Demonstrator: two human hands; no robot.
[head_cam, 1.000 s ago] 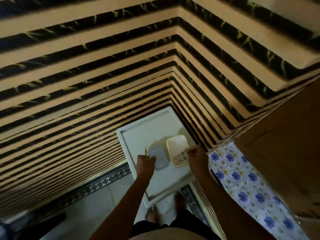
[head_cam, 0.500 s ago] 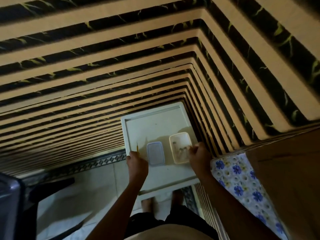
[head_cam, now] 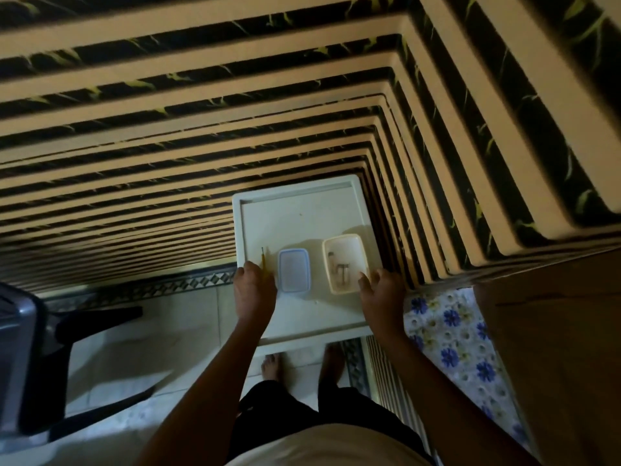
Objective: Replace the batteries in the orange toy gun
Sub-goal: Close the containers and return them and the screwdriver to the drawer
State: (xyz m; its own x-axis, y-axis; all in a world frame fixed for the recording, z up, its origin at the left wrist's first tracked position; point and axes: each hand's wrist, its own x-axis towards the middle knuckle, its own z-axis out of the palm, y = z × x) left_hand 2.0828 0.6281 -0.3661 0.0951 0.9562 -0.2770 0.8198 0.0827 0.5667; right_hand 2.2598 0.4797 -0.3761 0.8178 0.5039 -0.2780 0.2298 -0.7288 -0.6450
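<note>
I carry a white tray (head_cam: 295, 186) above the floor, one hand on each side. My left hand (head_cam: 253, 292) grips the tray's left edge and pinches a thin yellow screwdriver (head_cam: 263, 260) that points away from me. My right hand (head_cam: 381, 292) holds the right edge, fingers beside an open cream box (head_cam: 346, 243) with a few small items like batteries inside. A blue-rimmed clear lid (head_cam: 293, 270) lies flat between my hands. No orange toy gun is in view.
Striped black-and-tan stair steps (head_cam: 201, 112) fill the view ahead and to the right. A dark chair (head_cam: 30, 348) stands on the tiled floor at left. A blue-flowered cloth (head_cam: 450, 334) and a brown wooden surface (head_cam: 554, 331) lie at right. My bare feet (head_cam: 272, 366) are below the tray.
My left hand has slid from over the lid to the tray's left edge. The view has swung so the tray sits squarer, and the chair has come into sight at left.
</note>
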